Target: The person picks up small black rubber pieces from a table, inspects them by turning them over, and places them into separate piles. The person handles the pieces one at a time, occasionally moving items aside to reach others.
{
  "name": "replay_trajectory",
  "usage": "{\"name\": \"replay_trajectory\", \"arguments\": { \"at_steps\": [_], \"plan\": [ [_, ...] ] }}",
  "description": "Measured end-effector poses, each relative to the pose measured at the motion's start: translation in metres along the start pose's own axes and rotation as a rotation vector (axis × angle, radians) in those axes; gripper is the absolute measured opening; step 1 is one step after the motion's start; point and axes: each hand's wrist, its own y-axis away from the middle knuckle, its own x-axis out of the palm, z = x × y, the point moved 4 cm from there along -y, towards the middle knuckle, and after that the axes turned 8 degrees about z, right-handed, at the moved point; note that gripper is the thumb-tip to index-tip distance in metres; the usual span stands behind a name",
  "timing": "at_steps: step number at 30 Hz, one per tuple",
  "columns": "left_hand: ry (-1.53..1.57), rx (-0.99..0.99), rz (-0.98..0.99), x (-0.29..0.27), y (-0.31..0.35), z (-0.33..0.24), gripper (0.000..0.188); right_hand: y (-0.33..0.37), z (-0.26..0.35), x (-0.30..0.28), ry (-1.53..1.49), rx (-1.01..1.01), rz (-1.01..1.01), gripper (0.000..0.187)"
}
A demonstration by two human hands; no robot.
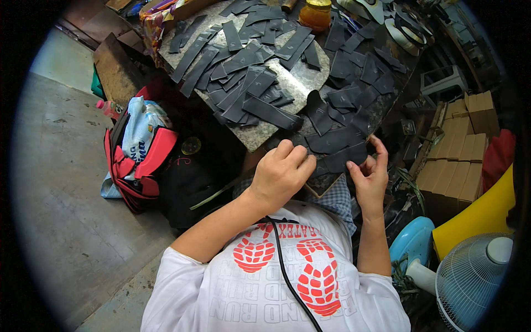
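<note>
Bare grey floor (61, 149) stretches off to the left, and cartons (453, 160) stand stacked on the right above a white fan (475, 282) and a round blue plastic piece (412, 238). Between them, in front of the seated person, is a speckled grey worktop (250, 136) strewn with dark flat strips (271, 110), heaped and overlapping, many with pale marks; a jar (315, 15) of something orange stands at its far side.

Over by the near corner, one dark piece (344, 159) lies between the person's two hands. Their left hand (285, 166) comes in on a slanting forearm, knuckles up, fingers curled into a loose fist just at the piece's left; its fingertips are hidden from me, so I can't tell whether that grip has hold of anything. Their right hand (370, 171) rises almost straight on an upright forearm, index finger reaching up along the right edge, thumb at the lower corner, the two apart. Whether that grip pinches the piece, I can't tell.
</note>
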Motion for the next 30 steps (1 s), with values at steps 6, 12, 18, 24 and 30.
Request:
{"name": "replay_trajectory", "arguments": {
  "at_steps": [6, 12, 18, 24, 30],
  "plan": [
    [0.163, 0.220, 0.035, -0.004, 0.002, -0.011, 0.026, -0.002, 0.001, 0.001, 0.014, -0.057, -0.055, 0.080],
    [0.157, 0.199, 0.139, 0.004, 0.004, -0.003, 0.021, 0.003, -0.006, 0.001, 0.006, -0.059, -0.072, 0.075],
    [0.079, 0.154, 0.181, 0.001, 0.002, -0.001, 0.031, 0.008, 0.015, -0.011, 0.394, -0.479, -0.233, 0.058],
    [0.026, 0.154, 0.193, 0.001, 0.000, -0.005, 0.030, 0.004, 0.019, 0.005, 0.299, -0.535, -0.062, 0.044],
    [0.065, 0.109, 0.208, 0.001, -0.002, -0.004, 0.028, -0.018, 0.021, -0.009, 0.250, -0.417, -0.021, 0.036]
  ]
}}
